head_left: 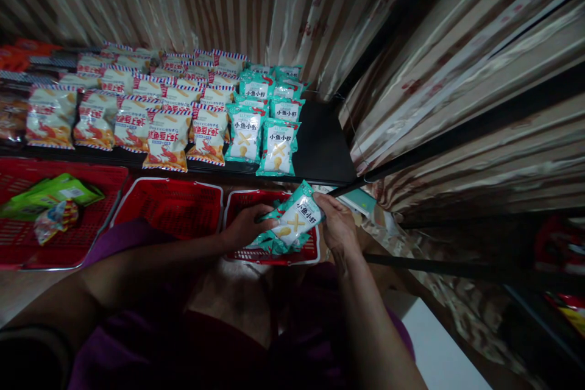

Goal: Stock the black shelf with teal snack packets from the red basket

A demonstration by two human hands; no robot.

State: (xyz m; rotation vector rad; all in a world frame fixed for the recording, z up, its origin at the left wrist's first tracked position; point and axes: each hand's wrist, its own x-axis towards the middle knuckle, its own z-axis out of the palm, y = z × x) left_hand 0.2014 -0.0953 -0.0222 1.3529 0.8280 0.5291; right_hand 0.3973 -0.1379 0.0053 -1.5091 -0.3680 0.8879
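Observation:
A teal-and-white snack bag (296,214) is held tilted over a red basket (311,251). My right hand (337,219) grips the bag's right edge, with the thumb at its upper corner. My left hand (249,226) closes on the bag's left side; part of its fingers is hidden behind the bag. More teal bags (278,247) lie in the basket under it. On the black shelf (320,140) just ahead, matching teal snack bags (278,147) stand upright in two columns.
White-and-orange snack bags (167,140) fill the shelf to the left in rows. Two more red baskets stand below: a middle basket (169,207) and a left basket (109,195) with green packets (59,192). A black post (411,152) slants past on the right, before striped curtains (283,0).

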